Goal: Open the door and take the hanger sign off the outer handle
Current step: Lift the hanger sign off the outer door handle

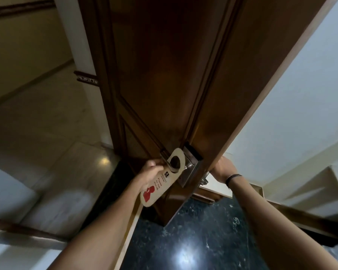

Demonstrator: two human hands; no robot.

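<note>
The dark brown wooden door [164,75] stands open, its edge toward me. A beige hanger sign [160,184] with red print and a red figure hangs by its hole on the metal outer handle [174,168] next to the lock plate [191,164]. My left hand [150,172] grips the sign's left edge just below the hole. My right hand [220,168] is wrapped around the door's edge on the inner side, its fingers hidden behind the door; a dark band circles that wrist.
A dark speckled stone floor [193,230] lies below the door. Pale tiled corridor floor [47,114] stretches to the left. A white wall [300,94] and the door frame [310,221] are on the right.
</note>
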